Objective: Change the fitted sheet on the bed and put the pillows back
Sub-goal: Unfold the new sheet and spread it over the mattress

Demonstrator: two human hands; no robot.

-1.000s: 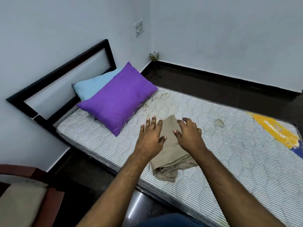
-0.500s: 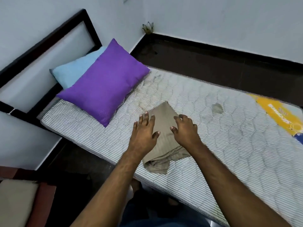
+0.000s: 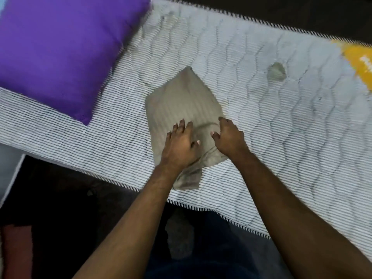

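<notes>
A folded beige fitted sheet point(image 3: 181, 101) lies on the bare striped mattress point(image 3: 281, 121), close to its near edge. My left hand point(image 3: 180, 144) rests on the sheet's near left part with fingers spread and slightly bent. My right hand point(image 3: 228, 137) lies on the sheet's near right part, fingers curved down into the cloth. Whether either hand pinches the fabric cannot be seen. A purple pillow point(image 3: 60, 49) lies on the mattress at the upper left.
A yellow label point(image 3: 360, 61) marks the mattress at the far right, and a small stain point(image 3: 276, 71) sits beyond the sheet. Dark floor point(image 3: 60, 198) lies below the near mattress edge, with my legs point(image 3: 201, 248) against it.
The view has tilted down and closer to the bed. Both hands have come down from above the sheet onto its near part.
</notes>
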